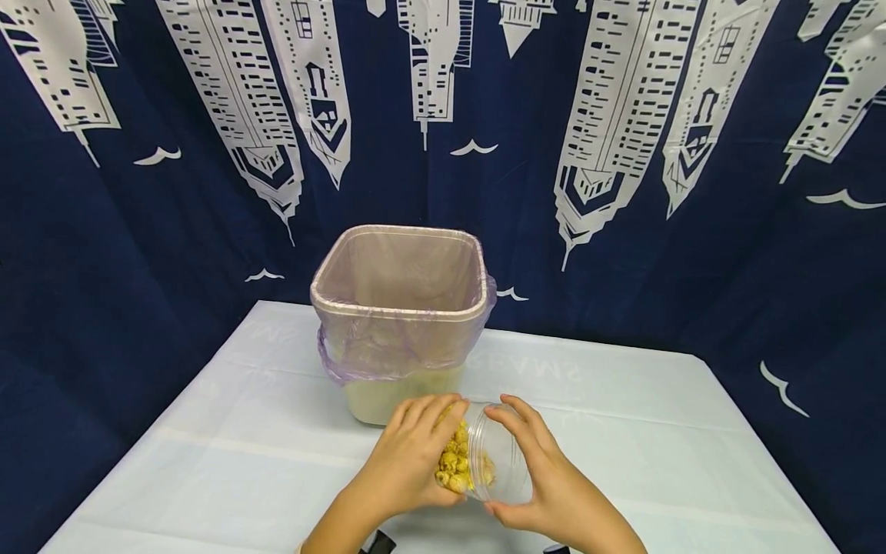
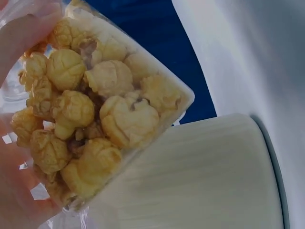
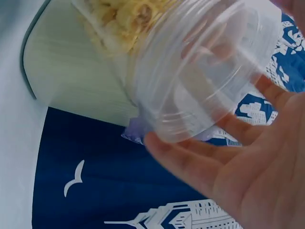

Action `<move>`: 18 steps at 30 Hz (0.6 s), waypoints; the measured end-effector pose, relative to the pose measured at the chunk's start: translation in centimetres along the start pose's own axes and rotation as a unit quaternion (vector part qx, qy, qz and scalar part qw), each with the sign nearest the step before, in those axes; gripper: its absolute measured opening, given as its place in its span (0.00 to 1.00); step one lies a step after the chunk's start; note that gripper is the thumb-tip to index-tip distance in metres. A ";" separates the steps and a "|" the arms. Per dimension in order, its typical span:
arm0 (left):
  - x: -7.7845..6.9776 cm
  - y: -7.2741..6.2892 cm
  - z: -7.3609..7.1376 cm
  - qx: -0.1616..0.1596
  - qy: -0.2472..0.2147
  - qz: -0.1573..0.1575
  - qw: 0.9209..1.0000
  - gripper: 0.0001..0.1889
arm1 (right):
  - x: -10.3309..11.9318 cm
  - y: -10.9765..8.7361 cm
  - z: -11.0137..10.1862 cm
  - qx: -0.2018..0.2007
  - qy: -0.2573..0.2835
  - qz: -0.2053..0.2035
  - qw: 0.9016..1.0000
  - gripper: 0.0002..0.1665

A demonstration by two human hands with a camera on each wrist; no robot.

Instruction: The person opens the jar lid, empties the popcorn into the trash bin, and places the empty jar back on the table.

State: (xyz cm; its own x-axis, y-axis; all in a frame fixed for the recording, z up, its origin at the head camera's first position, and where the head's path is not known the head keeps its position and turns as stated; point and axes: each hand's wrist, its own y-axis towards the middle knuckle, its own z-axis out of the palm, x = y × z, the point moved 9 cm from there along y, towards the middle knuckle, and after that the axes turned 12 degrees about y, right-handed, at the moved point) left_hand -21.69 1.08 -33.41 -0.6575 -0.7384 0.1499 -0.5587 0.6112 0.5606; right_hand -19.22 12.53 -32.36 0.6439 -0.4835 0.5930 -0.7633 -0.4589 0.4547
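Observation:
Close in front of the bin, both hands hold a clear plastic jar [image 1: 508,465] lying tilted on its side. Golden popcorn [image 2: 71,114] fills the jar's left part, while the ridged right part is mostly clear, with a few pieces near the ridges. My left hand [image 1: 408,462] wraps round the popcorn-filled end, fingers over the top and thumb below. At the clear end, my right hand [image 1: 554,481] curves its fingers and thumb around the ridged rim [image 3: 167,90]. The left palm is hidden behind the jar in the left wrist view.
A pale bin [image 1: 404,396] stands behind the hands, its rim covered by a thin purple bag [image 1: 388,350] that hangs over the sides. White cloth [image 1: 208,446] covers the table. Behind it hangs a navy curtain [image 1: 429,192] with white buildings and birds.

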 end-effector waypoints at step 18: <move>0.1 -0.1 -0.8 -0.014 -0.010 -0.002 1.000 0.56 | -1.5 -0.3 0.1 -0.049 -0.014 0.146 0.988 0.58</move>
State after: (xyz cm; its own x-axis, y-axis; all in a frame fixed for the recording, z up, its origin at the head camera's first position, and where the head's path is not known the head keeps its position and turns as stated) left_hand -21.24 0.73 -32.80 -0.6653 -0.7351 0.1307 -0.5480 0.5997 0.5831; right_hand -19.97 13.31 -33.50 0.3954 -0.6055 0.6906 -0.9174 -0.2235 0.3293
